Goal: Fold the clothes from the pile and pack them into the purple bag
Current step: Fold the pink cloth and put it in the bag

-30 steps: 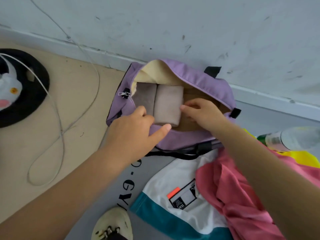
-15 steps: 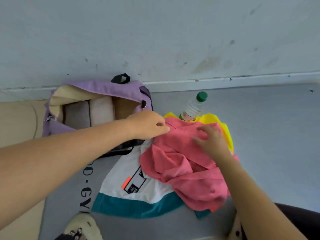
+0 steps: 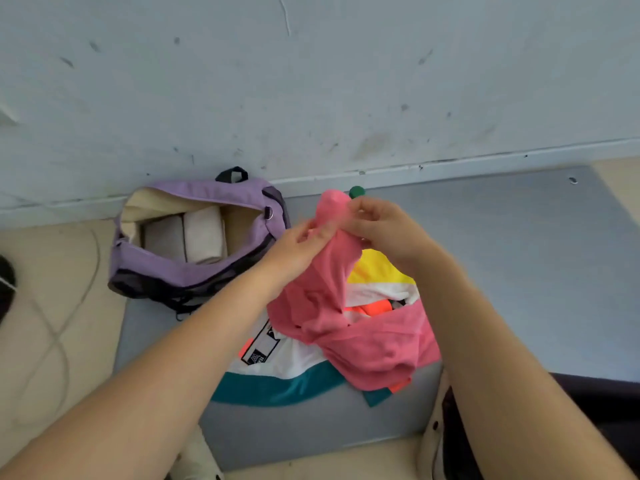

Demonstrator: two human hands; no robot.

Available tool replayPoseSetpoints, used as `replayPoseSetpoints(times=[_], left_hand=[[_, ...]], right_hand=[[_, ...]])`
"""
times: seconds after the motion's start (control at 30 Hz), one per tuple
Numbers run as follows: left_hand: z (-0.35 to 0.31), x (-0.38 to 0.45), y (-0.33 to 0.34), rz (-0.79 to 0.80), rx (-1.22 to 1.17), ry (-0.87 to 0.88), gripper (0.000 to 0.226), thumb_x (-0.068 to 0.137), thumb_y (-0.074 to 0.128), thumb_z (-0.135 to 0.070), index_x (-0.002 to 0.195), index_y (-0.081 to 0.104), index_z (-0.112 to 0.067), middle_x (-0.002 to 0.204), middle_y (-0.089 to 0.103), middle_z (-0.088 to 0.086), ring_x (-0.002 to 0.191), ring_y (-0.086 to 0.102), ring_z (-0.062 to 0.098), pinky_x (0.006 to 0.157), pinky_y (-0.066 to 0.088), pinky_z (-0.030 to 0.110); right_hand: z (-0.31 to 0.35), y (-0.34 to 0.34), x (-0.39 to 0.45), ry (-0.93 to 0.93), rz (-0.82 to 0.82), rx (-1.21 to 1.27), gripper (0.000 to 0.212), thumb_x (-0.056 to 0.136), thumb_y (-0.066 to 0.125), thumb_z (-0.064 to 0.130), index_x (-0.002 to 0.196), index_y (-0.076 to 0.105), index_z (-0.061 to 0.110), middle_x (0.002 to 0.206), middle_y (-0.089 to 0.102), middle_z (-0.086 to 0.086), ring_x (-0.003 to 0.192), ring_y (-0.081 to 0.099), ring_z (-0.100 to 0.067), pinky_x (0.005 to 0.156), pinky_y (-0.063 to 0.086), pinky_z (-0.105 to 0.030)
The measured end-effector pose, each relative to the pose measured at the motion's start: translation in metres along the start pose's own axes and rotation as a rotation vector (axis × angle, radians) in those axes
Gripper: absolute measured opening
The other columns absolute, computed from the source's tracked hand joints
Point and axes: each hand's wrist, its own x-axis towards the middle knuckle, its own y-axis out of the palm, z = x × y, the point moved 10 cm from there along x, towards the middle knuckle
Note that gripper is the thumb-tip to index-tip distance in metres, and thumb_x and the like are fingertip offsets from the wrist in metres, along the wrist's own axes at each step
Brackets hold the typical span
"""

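Against the wall, purple bag [image 3: 194,271] holds 2 folded clothes [image 3: 187,237]; both hands' fingers [image 3: 360,216] pinch pink garment [image 3: 363,337].

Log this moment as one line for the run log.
step: lifting next garment | left hand: grips pink garment | right hand: pinches it | purple bag: open, two folded items inside | pile: striped shirt remaining

A pale blue-grey wall [image 3: 346,81] fills the upper half of the view; its surface carries scuffs, dark marks and a thin crack near the top. A light skirting board [image 3: 485,162] runs along its base. The floor [image 3: 41,341] is beige. A grey mat [image 3: 519,271] lies on it against the wall. Lighting is soft and even.
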Motion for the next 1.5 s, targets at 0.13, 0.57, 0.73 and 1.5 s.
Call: replayPoseSetpoints(times=[0.13, 0.57, 0.73, 1.5], left_hand=[[-0.087, -0.067, -0.009, 0.040, -0.068, 0.105, 0.069, 0.063, 0.068, -0.073, 0.114, 0.067, -0.027, 0.105, 0.076, 0.000, 0.100, 0.071, 0.018, 0.093, 0.055, 0.042], [-0.221, -0.269, -0.068, -0.264, -0.114, 0.537, 0.029, 0.070, 0.078, -0.051, 0.080, 0.065, -0.028, 0.077, 0.068, -0.006, 0.072, 0.064, 0.011, 0.070, 0.050, 0.034], [-0.199, -0.277, -0.035, -0.007, -0.009, 0.489, 0.025, 0.070, 0.080, -0.041, 0.090, 0.073, -0.028, 0.083, 0.071, -0.007, 0.076, 0.065, 0.006, 0.070, 0.052, 0.024], [-0.147, -0.262, -0.045, -0.015, 0.264, 0.451, 0.018, 0.078, 0.072, -0.045, 0.092, 0.073, -0.032, 0.086, 0.069, 0.024, 0.078, 0.063, 0.042, 0.074, 0.050, 0.052]], right_hand=[[0.102, 0.026, -0.047, -0.132, 0.082, 0.059, 0.009, 0.091, 0.065, 0.010, 0.084, 0.063, 0.015, 0.075, 0.064, -0.004, 0.063, 0.058, -0.014, 0.059, 0.051, -0.025], [0.249, 0.053, -0.207, -0.310, 0.234, -0.088, 0.028, 0.077, 0.072, 0.032, 0.088, 0.063, 0.008, 0.077, 0.066, -0.005, 0.068, 0.065, -0.019, 0.063, 0.054, -0.032], [0.228, 0.052, -0.215, -0.347, 0.181, -0.174, 0.047, 0.079, 0.075, 0.037, 0.117, 0.059, 0.016, 0.116, 0.067, 0.004, 0.109, 0.064, -0.012, 0.090, 0.054, -0.028], [0.149, 0.083, -0.213, -0.086, 0.445, -0.327, 0.029, 0.082, 0.073, 0.039, 0.105, 0.064, 0.025, 0.094, 0.071, -0.009, 0.084, 0.067, -0.023, 0.074, 0.051, -0.036]])
